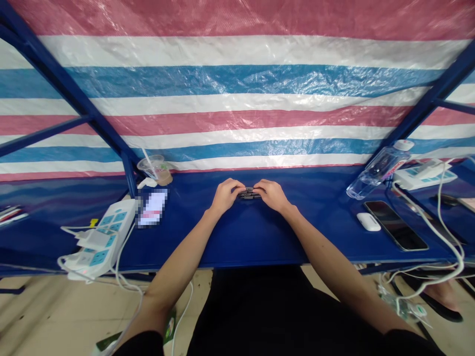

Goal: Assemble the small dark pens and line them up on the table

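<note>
A small bundle of dark, slender pieces (249, 194) is on or just above the blue tabletop (256, 242), in the middle of the view. Its exact kind is too small to make out. My left hand (224, 195) pinches the bundle's left end between thumb and fingers. At the other end, my right hand (273, 195) has its fingertips closed on it the same way. Both palms face inward, and the fingers partly cover the ends of the pieces.
Left: a power strip (107, 237) with cables, a blurred phone-like item (152, 207) and a plastic cup (159, 170) with a straw. Right: a water bottle (378, 170), white earbud case (368, 222), black phone (396, 225) and another power strip (423, 175). Striped sheeting (256, 79) hangs behind.
</note>
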A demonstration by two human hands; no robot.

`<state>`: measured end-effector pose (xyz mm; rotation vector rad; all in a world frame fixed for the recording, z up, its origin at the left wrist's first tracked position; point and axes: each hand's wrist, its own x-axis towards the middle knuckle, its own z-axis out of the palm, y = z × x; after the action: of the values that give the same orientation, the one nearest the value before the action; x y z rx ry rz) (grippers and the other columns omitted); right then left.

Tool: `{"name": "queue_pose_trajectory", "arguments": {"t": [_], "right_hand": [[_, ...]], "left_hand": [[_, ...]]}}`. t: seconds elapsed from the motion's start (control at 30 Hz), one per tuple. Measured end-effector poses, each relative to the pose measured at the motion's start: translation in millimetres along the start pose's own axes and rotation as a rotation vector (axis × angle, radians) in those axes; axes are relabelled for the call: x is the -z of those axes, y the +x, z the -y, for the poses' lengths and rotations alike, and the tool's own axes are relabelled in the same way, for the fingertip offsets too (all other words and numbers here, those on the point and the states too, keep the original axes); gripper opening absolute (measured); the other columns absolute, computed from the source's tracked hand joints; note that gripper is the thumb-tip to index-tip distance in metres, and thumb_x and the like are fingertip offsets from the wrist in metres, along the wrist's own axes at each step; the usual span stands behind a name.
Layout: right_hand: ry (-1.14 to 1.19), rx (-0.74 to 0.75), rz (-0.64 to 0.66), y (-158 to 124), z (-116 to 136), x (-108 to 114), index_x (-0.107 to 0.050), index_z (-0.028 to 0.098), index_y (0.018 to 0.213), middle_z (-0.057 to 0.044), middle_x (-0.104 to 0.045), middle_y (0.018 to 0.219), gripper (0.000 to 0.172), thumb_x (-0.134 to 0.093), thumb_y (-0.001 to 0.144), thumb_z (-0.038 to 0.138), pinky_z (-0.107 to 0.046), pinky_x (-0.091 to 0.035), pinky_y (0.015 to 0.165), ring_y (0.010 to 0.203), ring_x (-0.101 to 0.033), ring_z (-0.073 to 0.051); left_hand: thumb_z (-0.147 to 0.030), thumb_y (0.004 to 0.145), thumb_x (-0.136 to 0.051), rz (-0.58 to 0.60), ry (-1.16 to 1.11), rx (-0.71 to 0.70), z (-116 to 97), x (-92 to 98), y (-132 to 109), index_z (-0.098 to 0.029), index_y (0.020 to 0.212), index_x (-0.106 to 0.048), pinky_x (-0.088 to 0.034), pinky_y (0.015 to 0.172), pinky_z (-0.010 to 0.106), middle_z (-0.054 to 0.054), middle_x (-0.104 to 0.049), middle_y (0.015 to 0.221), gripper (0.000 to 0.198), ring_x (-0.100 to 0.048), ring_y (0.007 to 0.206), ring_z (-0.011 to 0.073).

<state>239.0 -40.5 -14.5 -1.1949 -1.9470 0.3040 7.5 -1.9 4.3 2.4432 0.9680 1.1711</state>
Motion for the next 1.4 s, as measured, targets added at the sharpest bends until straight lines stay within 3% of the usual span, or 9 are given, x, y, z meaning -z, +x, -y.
{"name": "queue_pose_trajectory", "arguments": {"t": [0.17,0.33,0.7,0.9,1.03,1.1,1.2,1.3,1.4], "right_hand": [[0.002,0.002,-0.071,0.0,1.5,0.1,-0.069,0.024,0.094,-0.003,-0.069,0.093,0.005,-0.067,0.096,0.02,-0.031,-0.046,0.077,0.084,-0.064,-0.02],[0.02,0.009,-0.096,-1.0,3.3,-0.3,-0.063,0.024,0.094,-0.002,-0.065,0.094,0.01,-0.069,0.093,0.017,-0.031,-0.046,0.076,0.084,-0.062,-0.02],[0.031,-0.061,-0.093,-0.3,6.5,-3.0,-0.059,0.023,0.077,-0.001,-0.065,0.085,0.02,-0.071,0.092,0.02,-0.03,-0.041,0.071,0.075,-0.059,-0.017],[-0.012,-0.051,-0.145,2.7,6.2,3.1,-0.068,0.023,0.083,-0.004,-0.073,0.084,0.023,-0.078,0.092,0.041,-0.039,-0.043,0.092,0.083,-0.064,-0.023],[0.369,-0.247,-0.244,6.3,10.1,10.0,-0.072,0.023,0.086,-0.005,-0.071,0.076,0.048,-0.065,0.092,0.07,-0.037,-0.049,0.077,0.071,-0.062,-0.022],[0.676,-0.35,-0.19,9.0,10.8,14.3,-0.074,0.022,0.092,-0.006,-0.071,0.074,0.063,-0.046,0.096,0.079,-0.035,-0.048,0.066,0.062,-0.059,-0.02],[1.017,-0.417,-0.08,12.2,9.5,20.6,-0.075,0.021,0.099,-0.008,-0.072,0.078,0.073,-0.031,0.099,0.08,-0.034,-0.049,0.062,0.06,-0.058,-0.019],[1.132,-0.43,-0.031,12.6,8.7,23.7,-0.074,0.021,0.104,-0.009,-0.072,0.079,0.07,-0.033,0.1,0.078,-0.035,-0.05,0.063,0.064,-0.061,-0.02],[1.08,-0.448,-0.037,11.7,10.5,23.3,-0.07,0.023,0.098,-0.007,-0.067,0.076,0.073,-0.03,0.097,0.084,-0.035,-0.05,0.062,0.065,-0.059,-0.021]], "left_hand": [[-0.043,0.104,-0.061,0.059,0.033,0.053,-6.7,1.2,0.5,-0.024,0.1,-0.077,-0.052,0.084,0.034,0.004,-0.078,0.095,0.025,-0.068,0.089,0.0211],[-0.039,0.109,-0.047,0.121,0.064,0.113,-10.0,0.0,1.9,-0.022,0.081,-0.072,-0.049,0.081,0.033,0.001,-0.074,0.076,0.041,-0.066,0.077,0.0199],[-0.04,0.107,-0.05,0.074,0.024,0.077,-1.3,-3.0,2.2,-0.023,0.077,-0.072,-0.048,0.082,0.035,0.001,-0.076,0.075,0.041,-0.067,0.078,0.0204],[-0.041,0.108,-0.047,0.025,0.068,0.069,-4.7,1.6,3.6,-0.022,0.082,-0.072,-0.049,0.084,0.035,0.002,-0.075,0.079,0.04,-0.069,0.08,0.02],[-0.038,0.108,-0.048,-0.062,0.082,0.104,-5.9,2.1,3.1,-0.022,0.085,-0.072,-0.05,0.085,0.034,0.002,-0.076,0.083,0.037,-0.07,0.081,0.0196],[-0.038,0.108,-0.048,-0.091,0.068,0.113,-5.7,1.9,2.6,-0.022,0.086,-0.072,-0.05,0.085,0.033,0.002,-0.076,0.084,0.036,-0.07,0.082,0.0197],[-0.038,0.108,-0.048,-0.104,0.036,0.114,-5.4,1.8,2.2,-0.021,0.088,-0.072,-0.051,0.085,0.033,0.002,-0.076,0.086,0.035,-0.07,0.084,0.0196],[-0.037,0.108,-0.049,-0.098,0.017,0.097,-6.1,2.0,2.0,-0.021,0.09,-0.071,-0.051,0.085,0.033,0.003,-0.075,0.087,0.033,-0.07,0.085,0.0195],[-0.037,0.108,-0.049,-0.079,0.02,0.067,-7.8,2.2,1.7,-0.021,0.092,-0.072,-0.051,0.086,0.033,0.004,-0.075,0.09,0.032,-0.068,0.088,0.0202]]}}
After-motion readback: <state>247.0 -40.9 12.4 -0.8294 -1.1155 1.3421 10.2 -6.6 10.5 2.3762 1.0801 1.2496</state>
